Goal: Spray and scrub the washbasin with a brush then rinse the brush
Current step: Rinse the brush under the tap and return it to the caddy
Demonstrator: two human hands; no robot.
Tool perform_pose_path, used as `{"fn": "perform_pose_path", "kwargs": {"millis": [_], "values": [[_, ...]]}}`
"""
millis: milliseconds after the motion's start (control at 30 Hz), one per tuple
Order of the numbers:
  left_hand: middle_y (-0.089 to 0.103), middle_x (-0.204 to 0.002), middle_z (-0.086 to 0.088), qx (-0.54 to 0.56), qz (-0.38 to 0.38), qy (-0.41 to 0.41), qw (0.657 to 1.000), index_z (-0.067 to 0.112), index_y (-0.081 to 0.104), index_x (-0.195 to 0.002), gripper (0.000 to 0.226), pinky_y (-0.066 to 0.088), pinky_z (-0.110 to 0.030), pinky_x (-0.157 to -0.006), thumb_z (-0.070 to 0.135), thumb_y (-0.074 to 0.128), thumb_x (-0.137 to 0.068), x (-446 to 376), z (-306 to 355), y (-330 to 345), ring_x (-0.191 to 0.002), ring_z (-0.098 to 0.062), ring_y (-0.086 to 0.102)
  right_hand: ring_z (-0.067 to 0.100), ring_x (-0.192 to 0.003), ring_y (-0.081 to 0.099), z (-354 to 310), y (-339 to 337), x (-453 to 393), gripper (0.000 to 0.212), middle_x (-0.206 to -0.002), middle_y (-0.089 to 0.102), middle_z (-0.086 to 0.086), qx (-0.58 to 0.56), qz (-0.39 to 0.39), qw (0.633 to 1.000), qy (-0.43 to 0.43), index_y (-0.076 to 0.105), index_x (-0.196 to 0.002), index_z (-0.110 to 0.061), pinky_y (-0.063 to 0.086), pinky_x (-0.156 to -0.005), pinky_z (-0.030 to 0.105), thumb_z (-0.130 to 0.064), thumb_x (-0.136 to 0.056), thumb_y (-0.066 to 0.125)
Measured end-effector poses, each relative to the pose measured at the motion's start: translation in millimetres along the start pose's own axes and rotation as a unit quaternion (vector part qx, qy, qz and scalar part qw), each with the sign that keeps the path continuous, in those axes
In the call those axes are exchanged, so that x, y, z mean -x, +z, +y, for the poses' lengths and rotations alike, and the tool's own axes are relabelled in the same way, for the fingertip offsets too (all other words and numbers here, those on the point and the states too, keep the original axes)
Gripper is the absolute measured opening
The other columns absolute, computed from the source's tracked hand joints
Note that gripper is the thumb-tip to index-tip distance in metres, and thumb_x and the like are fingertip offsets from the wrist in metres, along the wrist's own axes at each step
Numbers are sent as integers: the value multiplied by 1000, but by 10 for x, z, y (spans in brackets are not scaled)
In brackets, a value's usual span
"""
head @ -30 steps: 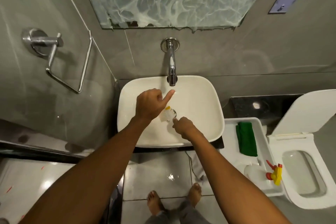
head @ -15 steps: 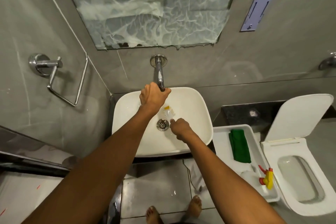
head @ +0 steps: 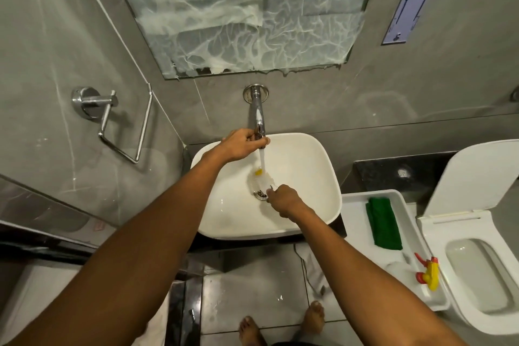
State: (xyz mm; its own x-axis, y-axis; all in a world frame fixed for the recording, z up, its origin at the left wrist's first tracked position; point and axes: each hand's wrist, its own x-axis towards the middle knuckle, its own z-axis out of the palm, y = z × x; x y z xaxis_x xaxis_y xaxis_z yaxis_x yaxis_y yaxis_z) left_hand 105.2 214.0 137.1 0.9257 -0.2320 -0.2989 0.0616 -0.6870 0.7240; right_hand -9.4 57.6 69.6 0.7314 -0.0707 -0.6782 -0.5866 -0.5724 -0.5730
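The white washbasin (head: 309,166) sits below a chrome wall tap (head: 257,112). My left hand (head: 243,144) is closed around the tap's end, and a stream of water (head: 261,157) runs down from it. My right hand (head: 282,199) grips the handle of a small brush (head: 259,178) with white bristles and a yellow part, held under the stream just above the drain (head: 260,194). The spray bottle (head: 408,270), with a red and yellow trigger, lies in a white tray to the right.
The white tray (head: 354,202) beside the basin also holds a green cloth (head: 383,223). An open toilet (head: 477,258) stands at far right. A chrome towel ring (head: 123,123) hangs on the left wall. A mirror (head: 247,11) is above the tap. My bare feet (head: 283,324) are on wet floor tiles.
My left hand rose from over the basin to the tap and closed on it. Water now flows onto the brush, which my right hand keeps over the drain.
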Motion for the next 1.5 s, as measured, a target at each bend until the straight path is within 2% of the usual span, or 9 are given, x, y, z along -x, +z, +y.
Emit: {"fn": "perform_pose_path", "kwargs": {"millis": [333,467,700,767,933,1033,1200,1400,1500], "values": [[59,-86,2,-38,40,-15,998,14,77,-106,47,48,-48,-105,58,66,-97,48,44,79,-93,-27,57,30,-99,60,182,0,83,49,-125,72,17,38,19,997,-62,74,-124,-4,51,-96,38,-36,-111,41],[64,-89,-3,-34,54,-11,998,12,76,-103,46,52,-51,-104,56,67,-96,83,63,106,-95,-33,62,17,-69,48,254,-65,161,52,-88,58,2,-194,-12,980,-41,78,-118,-9,42,-63,27,-45,-111,41],[76,-105,-12,-33,63,-11,997,13,75,-101,42,57,-51,-100,55,67,-96,105,87,123,-106,-36,70,5,-36,28,318,-190,165,28,-52,37,-6,-621,-318,714,58,67,-110,-12,25,-35,13,-34,-110,49],[77,-107,-13,-35,60,-10,998,14,72,-96,40,56,-51,-100,54,67,-97,108,85,130,-106,-36,70,5,-37,27,319,-181,167,29,-53,37,-6,-602,-311,734,57,68,-108,-11,25,-35,13,-35,-109,51],[78,-109,-10,-51,66,-13,996,14,72,-96,41,55,-52,-102,54,65,-98,120,104,137,-108,-37,69,19,-71,59,296,-83,82,43,-95,69,7,-175,10,983,-44,77,-106,-16,48,-64,29,-49,-106,50],[79,-109,-5,-67,73,-19,995,14,72,-97,49,54,-50,-104,63,63,-96,123,85,141,-108,-33,69,34,-112,69,325,-17,24,50,-119,76,12,16,116,990,-82,77,-122,-16,53,-96,40,-51,-106,46],[73,-93,2,-85,110,-21,990,14,67,-88,62,38,-46,-97,76,60,-92,125,38,160,-100,-29,65,23,-79,60,361,-2,46,52,-86,67,3,-139,76,985,-66,83,-108,-14,50,-74,35,-48,-109,43],[64,-86,1,-73,122,-14,990,20,57,-82,58,36,-50,-105,78,58,-92,171,36,194,-94,-27,61,4,-37,19,358,-153,79,32,-47,38,-5,-648,-272,703,115,67,-101,-12,22,-32,15,-37,-110,48],[65,-88,0,-77,119,-18,990,22,54,-81,56,35,-50,-107,76,59,-92,186,75,185,-97,-27,61,6,-33,26,341,-183,102,32,-49,36,-6,-621,-278,727,87,70,-101,-12,22,-33,14,-37,-109,51]]}}
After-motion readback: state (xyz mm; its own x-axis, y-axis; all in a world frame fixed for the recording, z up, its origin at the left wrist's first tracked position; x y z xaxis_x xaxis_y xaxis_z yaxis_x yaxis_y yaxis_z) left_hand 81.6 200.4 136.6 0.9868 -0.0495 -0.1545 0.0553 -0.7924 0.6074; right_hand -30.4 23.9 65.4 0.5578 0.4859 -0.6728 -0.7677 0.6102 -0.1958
